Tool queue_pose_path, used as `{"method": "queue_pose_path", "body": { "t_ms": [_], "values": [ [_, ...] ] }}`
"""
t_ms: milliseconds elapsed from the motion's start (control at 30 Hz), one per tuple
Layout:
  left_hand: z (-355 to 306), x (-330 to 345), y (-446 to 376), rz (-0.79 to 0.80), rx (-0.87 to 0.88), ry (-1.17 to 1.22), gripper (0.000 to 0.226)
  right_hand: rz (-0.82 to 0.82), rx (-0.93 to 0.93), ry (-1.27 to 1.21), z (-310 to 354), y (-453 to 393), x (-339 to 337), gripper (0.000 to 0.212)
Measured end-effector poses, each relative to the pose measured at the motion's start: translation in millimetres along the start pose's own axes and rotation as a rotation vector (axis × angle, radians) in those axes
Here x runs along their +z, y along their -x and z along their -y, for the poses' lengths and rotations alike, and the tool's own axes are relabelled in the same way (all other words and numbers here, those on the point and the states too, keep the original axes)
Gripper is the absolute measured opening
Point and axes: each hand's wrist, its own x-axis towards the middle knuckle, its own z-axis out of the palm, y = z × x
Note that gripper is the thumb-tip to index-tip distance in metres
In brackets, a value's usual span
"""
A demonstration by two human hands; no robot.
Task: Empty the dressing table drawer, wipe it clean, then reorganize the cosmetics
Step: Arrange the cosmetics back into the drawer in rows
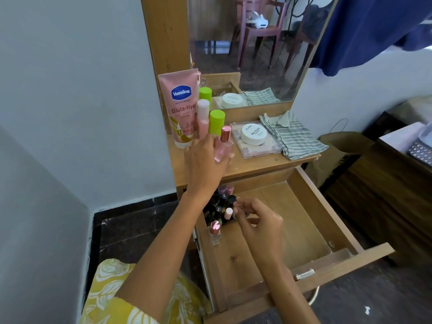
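Drawer (304, 206) pulled open below the table (252, 163); most of its floor bare, nail polish bottles (218, 208) clustered upright in its far-left corner. We judge the reorganizing stage, with the striped cloth (294, 136) lying aside on the table.

Left hand (205, 160): grip closed round the pink glass perfume bottle (223, 146), fingers about its body, rose-gold cap clear above. Vaseline tube (181, 108) and green-capped bottles (216, 121) stand just behind this grip.

Right hand (257, 220): grip narrow, fingertips at the edge of the polish cluster; possibly pinching a dark cap, but we cannot tell. Pink-capped bottle (215, 232) stands just left of it.

Handling: perfume bottle is glass, smooth, fairly heavy, breakable; hold it by the body, not the cap. Polishes are light, top-heavy, easily toppled.
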Motion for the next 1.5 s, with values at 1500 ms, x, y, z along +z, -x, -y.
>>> {"method": "queue_pose_path", "body": {
  "t_ms": [1500],
  "values": [
    [12,-68,104,0.129,-0.101,0.182,0.019,0.457,0.402,0.356,11,18,11,0.015]
  ]
}}
